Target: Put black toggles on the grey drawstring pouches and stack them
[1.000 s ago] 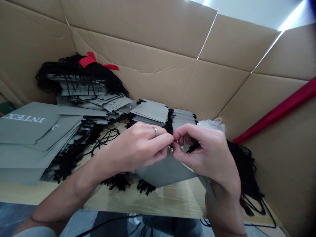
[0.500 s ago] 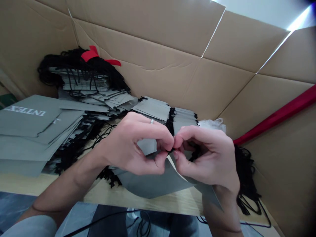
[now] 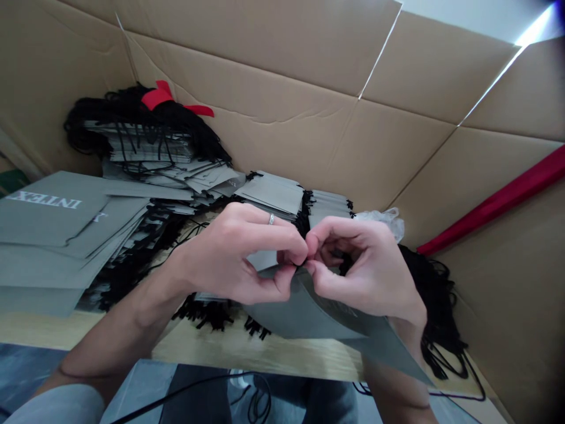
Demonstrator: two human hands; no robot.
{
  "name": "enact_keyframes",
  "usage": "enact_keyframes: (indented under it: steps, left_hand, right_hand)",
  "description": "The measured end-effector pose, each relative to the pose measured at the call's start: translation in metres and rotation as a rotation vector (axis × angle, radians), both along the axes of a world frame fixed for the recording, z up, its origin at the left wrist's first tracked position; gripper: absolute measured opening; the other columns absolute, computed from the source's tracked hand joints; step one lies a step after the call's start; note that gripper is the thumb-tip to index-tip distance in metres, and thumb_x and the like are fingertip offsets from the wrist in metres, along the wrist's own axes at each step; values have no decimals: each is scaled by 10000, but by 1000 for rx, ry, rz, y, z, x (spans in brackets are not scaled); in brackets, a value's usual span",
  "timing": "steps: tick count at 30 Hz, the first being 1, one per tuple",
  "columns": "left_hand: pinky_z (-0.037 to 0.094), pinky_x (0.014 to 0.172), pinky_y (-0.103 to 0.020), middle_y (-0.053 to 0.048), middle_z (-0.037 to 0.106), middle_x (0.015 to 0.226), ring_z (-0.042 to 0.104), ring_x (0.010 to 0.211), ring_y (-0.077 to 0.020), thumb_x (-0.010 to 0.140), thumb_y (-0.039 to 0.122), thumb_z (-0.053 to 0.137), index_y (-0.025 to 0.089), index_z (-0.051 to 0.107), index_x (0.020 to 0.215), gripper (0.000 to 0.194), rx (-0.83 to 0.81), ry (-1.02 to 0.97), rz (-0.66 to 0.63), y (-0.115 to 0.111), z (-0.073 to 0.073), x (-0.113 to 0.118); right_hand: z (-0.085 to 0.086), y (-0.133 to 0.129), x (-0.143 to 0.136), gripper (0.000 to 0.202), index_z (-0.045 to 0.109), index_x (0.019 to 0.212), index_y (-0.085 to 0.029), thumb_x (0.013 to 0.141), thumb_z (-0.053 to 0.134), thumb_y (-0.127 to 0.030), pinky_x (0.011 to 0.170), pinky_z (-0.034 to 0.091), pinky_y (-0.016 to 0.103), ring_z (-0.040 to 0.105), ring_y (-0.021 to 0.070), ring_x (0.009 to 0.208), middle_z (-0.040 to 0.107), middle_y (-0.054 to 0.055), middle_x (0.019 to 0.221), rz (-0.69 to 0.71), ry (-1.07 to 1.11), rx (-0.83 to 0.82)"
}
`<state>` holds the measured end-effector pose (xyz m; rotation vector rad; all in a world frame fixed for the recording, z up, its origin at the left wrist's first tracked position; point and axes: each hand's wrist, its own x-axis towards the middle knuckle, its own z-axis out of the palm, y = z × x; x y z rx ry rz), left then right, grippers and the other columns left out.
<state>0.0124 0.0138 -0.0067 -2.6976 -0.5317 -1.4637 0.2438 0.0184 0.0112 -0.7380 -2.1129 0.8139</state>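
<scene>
Over the wooden table, my left hand, with a ring on one finger, pinches a bit of black cord at the edge of a grey card sheet. My right hand meets it fingertip to fingertip, pinching the same dark cord. The cord is mostly hidden between the fingers. Below both hands the grey sheet hangs bent, its right corner reaching over my right wrist. Behind the hands lie stacks of grey pieces edged with black cord ends.
Large grey printed bags are piled at the left. Behind them, black cords with a red strip lie on a stack. Another black cord bundle and clear plastic are at the right. Cardboard walls surround the table.
The grey sheet has swung to the right and its corner now reaches lower. Black cord ends show beneath it at the table's front. Both hands stay pinched together, slightly further left.
</scene>
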Motion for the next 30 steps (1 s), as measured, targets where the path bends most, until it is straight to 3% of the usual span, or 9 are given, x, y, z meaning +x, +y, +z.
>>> enact_keyframes:
  steps: [7,13,19,24,30]
  left_hand:
    - [535,648,-257,15,701,764,628,661,-124,954,38,593,196,675,880,193,200,212,147,4,-1,1]
    - [502,621,-258,11,664,761,604,675,-123,1024,43,533,173,683,935,218,207,315,173,3,-1,3]
    - [561,678,-240,19,761,831,665,683,-120,940,47,583,228,660,922,198,198,154,178,7,-1,1]
    - [592,682,-199,33,786,817,739,697,-112,859,40,664,230,666,930,203,147,-14,110,10,-2,3]
    - [621,651,-226,54,803,810,772,703,-128,803,85,740,263,696,931,223,83,-185,56,13,-6,5]
  right_hand:
    - [-2,-4,5,112,736,902,-179,886,725,-69,606,450,225,523,79,624,659,-54,741,-167,-187,555]
    - [-13,2,8,130,704,955,-175,1025,610,-117,703,492,286,598,140,722,722,14,853,-149,-308,712]
    - [-13,6,2,87,690,914,-210,926,670,-126,611,479,261,580,112,630,711,-37,768,-182,-168,657]
    - [-9,3,-3,153,704,873,-207,811,718,-67,536,450,231,547,72,571,699,-75,723,-208,-21,508]
    - [-6,-2,-5,223,720,876,-237,775,738,-39,472,440,217,590,71,555,693,-87,720,-193,127,270]
